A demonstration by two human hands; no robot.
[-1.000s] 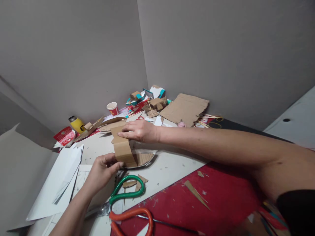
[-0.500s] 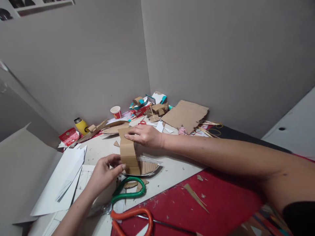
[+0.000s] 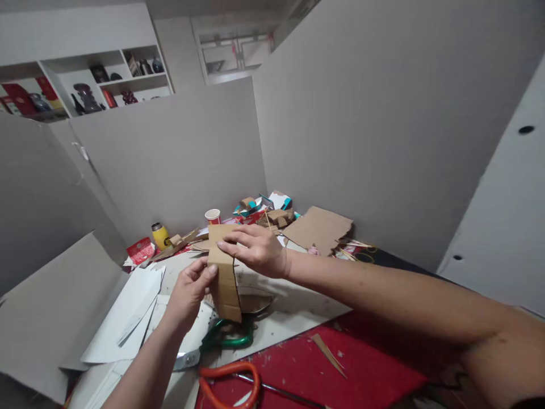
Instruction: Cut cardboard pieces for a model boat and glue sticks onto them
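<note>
Nearest the table's front edge lie orange-handled scissors [image 3: 227, 380] on a red mat [image 3: 340, 369], and just beyond them green-handled scissors [image 3: 225, 336] rest on a white board [image 3: 293, 304] strewn with cardboard scraps.

Above these, both hands hold a folded cardboard strip [image 3: 225, 278] clear of the table, hanging nearly upright. The left hand [image 3: 189, 292] comes up from the lower left with the wrist bent back, thumb and fingers pinched on the strip's left edge about halfway down. The right hand [image 3: 255, 250] comes in from the right on a long, nearly straight bare forearm, palm down, fingers closed over the strip's top end.

White paper sheets [image 3: 123, 318] fan out toward the left edge. Toward the far corner stand a red paper cup [image 3: 212, 216] and a yellow bottle [image 3: 160, 235], with a heap of box pieces [image 3: 264, 209] beside them and a large flat cardboard sheet [image 3: 319, 228] against the grey partition wall.
</note>
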